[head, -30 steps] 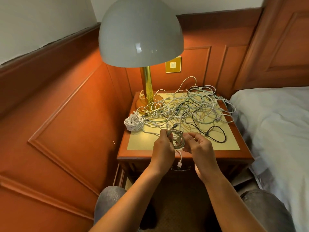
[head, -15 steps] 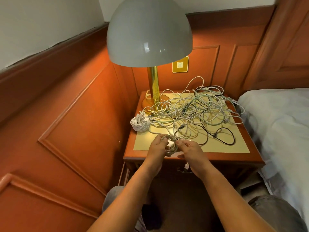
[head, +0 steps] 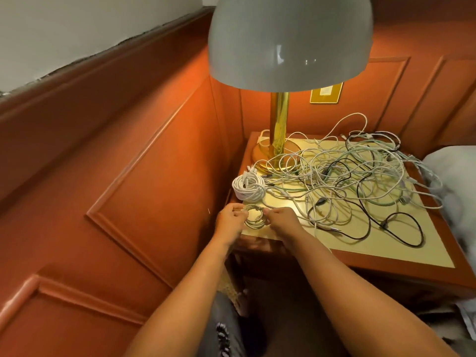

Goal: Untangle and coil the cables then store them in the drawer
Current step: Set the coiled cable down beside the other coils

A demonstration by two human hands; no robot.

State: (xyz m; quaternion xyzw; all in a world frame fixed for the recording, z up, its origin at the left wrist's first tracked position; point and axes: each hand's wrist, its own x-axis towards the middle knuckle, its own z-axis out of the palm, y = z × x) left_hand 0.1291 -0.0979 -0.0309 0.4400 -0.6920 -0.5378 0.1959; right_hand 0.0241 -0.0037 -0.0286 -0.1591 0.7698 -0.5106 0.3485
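Observation:
A small coil of pale cable (head: 253, 218) lies at the front left corner of the nightstand (head: 386, 256). My left hand (head: 229, 220) pinches its left side and my right hand (head: 283, 220) pinches its right side. Just behind it sits a thicker white coiled cable (head: 247, 188). A big tangle of white, green and black cables (head: 355, 176) covers the middle and back of the top. A loose black cable (head: 401, 228) loops toward the front right. The drawer front below is dark and hard to make out.
A brass lamp (head: 279, 130) with a wide grey dome shade (head: 288, 39) stands at the back left of the nightstand. Red wood panelling (head: 128, 176) closes the left side. A bed with white sheets (head: 448, 171) borders the right. My knee (head: 224, 328) is below.
Both hands have lowered the small coil from mid-air in front of the nightstand onto its front left corner. The view has shifted left and closer.

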